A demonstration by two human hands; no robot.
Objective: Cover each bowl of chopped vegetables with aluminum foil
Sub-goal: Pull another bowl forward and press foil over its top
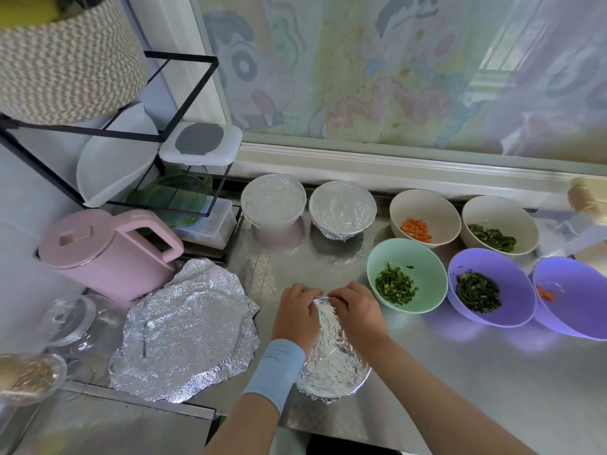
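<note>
Head view looks down on two hands working at the far rim of a foil-wrapped bowl (331, 366). The left hand (295, 318), with a light blue wristband (274, 372) behind it, and the right hand (356, 315) sit side by side. Their fingers are curled over the far edge of the foil and pinch it down against the rim, so both hands are grasping the foil. The bowl stands on the steel counter (460, 372) near its front edge, with the foil creased and tucked round the sides.

Just left of the grip lies a loose stack of crumpled foil sheets (187, 333). Just right of it is an uncovered green bowl (427, 262) of chopped green vegetables. Further right, a purple bowl (512, 284) holds darker greens. A second purple bowl (578, 284) at the frame edge shows a few orange carrot pieces. Behind these stand two uncovered beige bowls: one (427, 205) with diced carrot, the other (502, 211) with green strips.

Straight beyond the grip, well apart from it, two covered bowls (273, 198) (342, 205) stand side by side with foil stretched over their tops.

Far left, a pink kettle (108, 251) stands against the foil stack. A small mark low on its side is too blurred to read. A glass lid (69, 318) lies beside the stack. The window (249, 70) behind shows a faded cartoon picture.
</note>
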